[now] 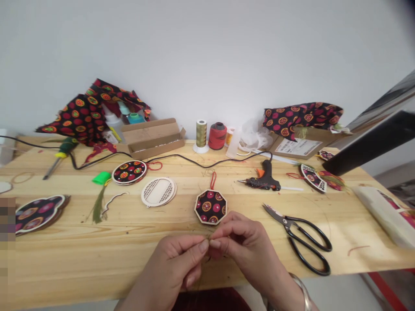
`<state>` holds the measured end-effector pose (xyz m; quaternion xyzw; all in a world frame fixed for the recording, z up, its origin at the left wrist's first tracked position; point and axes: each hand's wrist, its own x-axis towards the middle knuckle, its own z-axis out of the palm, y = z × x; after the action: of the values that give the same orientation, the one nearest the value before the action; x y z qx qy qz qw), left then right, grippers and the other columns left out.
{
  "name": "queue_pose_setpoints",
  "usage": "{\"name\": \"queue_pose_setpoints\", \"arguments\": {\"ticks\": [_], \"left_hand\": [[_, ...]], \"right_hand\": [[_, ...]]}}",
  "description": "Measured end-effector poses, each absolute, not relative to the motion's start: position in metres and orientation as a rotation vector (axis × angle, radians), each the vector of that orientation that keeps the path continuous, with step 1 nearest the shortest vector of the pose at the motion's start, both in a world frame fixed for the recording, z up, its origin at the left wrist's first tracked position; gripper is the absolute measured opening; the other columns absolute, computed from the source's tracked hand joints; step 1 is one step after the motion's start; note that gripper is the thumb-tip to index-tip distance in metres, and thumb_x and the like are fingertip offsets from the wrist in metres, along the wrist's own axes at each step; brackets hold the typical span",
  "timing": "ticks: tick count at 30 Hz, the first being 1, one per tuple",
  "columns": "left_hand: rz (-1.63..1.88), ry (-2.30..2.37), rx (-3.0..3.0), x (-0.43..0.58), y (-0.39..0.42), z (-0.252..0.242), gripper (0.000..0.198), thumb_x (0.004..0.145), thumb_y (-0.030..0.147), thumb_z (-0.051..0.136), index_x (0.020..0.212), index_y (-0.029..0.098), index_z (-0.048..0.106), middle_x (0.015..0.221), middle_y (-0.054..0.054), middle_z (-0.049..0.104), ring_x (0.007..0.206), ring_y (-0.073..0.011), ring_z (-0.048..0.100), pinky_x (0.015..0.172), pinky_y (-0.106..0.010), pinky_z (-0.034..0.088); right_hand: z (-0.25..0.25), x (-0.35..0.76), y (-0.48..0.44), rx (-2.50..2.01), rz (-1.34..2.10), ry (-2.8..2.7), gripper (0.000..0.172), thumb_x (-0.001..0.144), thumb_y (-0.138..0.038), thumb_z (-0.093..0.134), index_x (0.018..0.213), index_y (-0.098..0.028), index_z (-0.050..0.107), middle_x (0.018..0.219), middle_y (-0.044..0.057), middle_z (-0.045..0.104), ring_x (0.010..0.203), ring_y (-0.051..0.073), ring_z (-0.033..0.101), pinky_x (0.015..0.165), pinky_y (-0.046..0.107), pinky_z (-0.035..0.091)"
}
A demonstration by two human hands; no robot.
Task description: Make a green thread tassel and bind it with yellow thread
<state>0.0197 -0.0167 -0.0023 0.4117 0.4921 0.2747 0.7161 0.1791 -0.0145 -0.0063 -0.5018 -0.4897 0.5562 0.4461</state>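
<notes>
My left hand (183, 259) and my right hand (244, 246) meet at the front of the table, fingertips pinched together. A thin olive thread (209, 237) shows faintly between them; most of it is hidden by the fingers. Just beyond my right hand lies an octagonal ornament (211, 207), its dark patterned fabric framed in pale wood. A red cord loop (213, 180) extends from its far edge. Black-handled scissors (292, 235) rest to the right of my right hand, blades slightly apart.
Behind are a glue gun (267, 178), a pale round wooden frame (158, 191), a round fabric ornament (129, 172), a green tassel (98, 205) and a screwdriver (58, 157). Thread spools (201, 134) and an open cardboard box (154, 140) stand near the wall. A black cable crosses the table.
</notes>
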Motion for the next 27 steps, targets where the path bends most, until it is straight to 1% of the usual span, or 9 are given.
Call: {"name": "queue_pose_setpoints", "arguments": {"ticks": [2, 3, 6, 9, 11, 14, 18, 22, 27], "left_hand": [[0.594, 1.092, 0.928, 0.019, -0.017, -0.002, 0.034, 0.083, 0.039, 0.054, 0.065, 0.013, 0.069, 0.056, 0.002, 0.052, 0.043, -0.0071, 0.025, 0.046, -0.027, 0.012], [0.586, 1.096, 0.934, 0.019, -0.017, -0.002, 0.035, 0.083, 0.038, 0.054, 0.063, 0.013, 0.068, 0.057, 0.001, 0.053, 0.043, -0.0071, 0.026, 0.046, -0.027, 0.012], [0.577, 1.095, 0.930, 0.019, -0.016, -0.003, 0.035, 0.083, 0.036, 0.054, 0.056, 0.015, 0.062, 0.051, 0.004, 0.046, 0.044, -0.0081, 0.027, 0.046, -0.026, 0.014], [0.561, 1.085, 0.917, 0.020, -0.016, -0.003, 0.035, 0.082, 0.035, 0.054, 0.052, 0.016, 0.056, 0.048, 0.006, 0.040, 0.045, -0.0090, 0.026, 0.046, -0.026, 0.014], [0.553, 1.082, 0.919, 0.021, -0.016, -0.002, 0.035, 0.082, 0.034, 0.054, 0.051, 0.017, 0.055, 0.047, 0.007, 0.037, 0.045, -0.0092, 0.024, 0.046, -0.026, 0.014], [0.553, 1.082, 0.922, 0.021, -0.017, -0.002, 0.035, 0.081, 0.033, 0.055, 0.051, 0.017, 0.053, 0.047, 0.007, 0.038, 0.045, -0.0092, 0.024, 0.045, -0.026, 0.014], [0.529, 1.075, 0.931, 0.021, -0.017, -0.004, 0.034, 0.081, 0.034, 0.055, 0.052, 0.017, 0.054, 0.047, 0.007, 0.038, 0.045, -0.0090, 0.025, 0.046, -0.026, 0.014], [0.499, 1.081, 0.934, 0.020, -0.017, -0.007, 0.035, 0.083, 0.036, 0.053, 0.055, 0.016, 0.055, 0.047, 0.007, 0.039, 0.044, -0.0087, 0.025, 0.046, -0.025, 0.015], [0.461, 1.077, 0.925, 0.021, -0.018, -0.007, 0.034, 0.083, 0.037, 0.054, 0.055, 0.016, 0.055, 0.047, 0.007, 0.041, 0.044, -0.0085, 0.027, 0.045, -0.025, 0.016]], "right_hand": [[-0.007, 0.181, -0.014, -1.224, 1.405, -1.212, 0.004, 0.068, -0.017, 0.072, 0.064, -0.018, 0.071, 0.070, 0.000, 0.056, 0.067, 0.012, 0.054, 0.062, 0.024, 0.043], [-0.007, 0.182, -0.013, -1.221, 1.412, -1.226, 0.003, 0.067, -0.017, 0.072, 0.064, -0.018, 0.071, 0.071, 0.000, 0.057, 0.068, 0.012, 0.054, 0.063, 0.024, 0.043], [-0.008, 0.184, -0.012, -1.250, 1.446, -1.254, 0.005, 0.066, -0.017, 0.073, 0.068, -0.016, 0.069, 0.069, -0.001, 0.057, 0.066, 0.011, 0.051, 0.062, 0.023, 0.040], [-0.008, 0.185, -0.011, -1.287, 1.526, -1.230, 0.013, 0.065, -0.018, 0.074, 0.076, -0.015, 0.067, 0.061, -0.005, 0.051, 0.058, 0.009, 0.043, 0.054, 0.021, 0.034], [-0.009, 0.186, -0.010, -1.275, 1.576, -1.222, 0.016, 0.065, -0.018, 0.074, 0.080, -0.016, 0.068, 0.058, -0.006, 0.048, 0.056, 0.008, 0.040, 0.053, 0.021, 0.031], [-0.011, 0.187, -0.009, -1.209, 1.601, -1.245, 0.017, 0.066, -0.018, 0.074, 0.083, -0.017, 0.071, 0.062, -0.005, 0.051, 0.059, 0.009, 0.042, 0.056, 0.022, 0.033], [-0.010, 0.189, -0.007, -1.161, 1.604, -1.276, 0.013, 0.066, -0.021, 0.074, 0.079, -0.019, 0.074, 0.067, -0.002, 0.058, 0.065, 0.011, 0.048, 0.062, 0.024, 0.037], [-0.008, 0.191, -0.007, -1.143, 1.589, -1.306, 0.010, 0.068, -0.026, 0.075, 0.075, -0.019, 0.075, 0.067, -0.001, 0.060, 0.066, 0.011, 0.052, 0.063, 0.024, 0.038], [-0.011, 0.191, -0.008, -1.090, 1.585, -1.333, 0.012, 0.069, -0.030, 0.075, 0.069, -0.018, 0.074, 0.066, 0.000, 0.062, 0.065, 0.011, 0.054, 0.064, 0.023, 0.040]]}}
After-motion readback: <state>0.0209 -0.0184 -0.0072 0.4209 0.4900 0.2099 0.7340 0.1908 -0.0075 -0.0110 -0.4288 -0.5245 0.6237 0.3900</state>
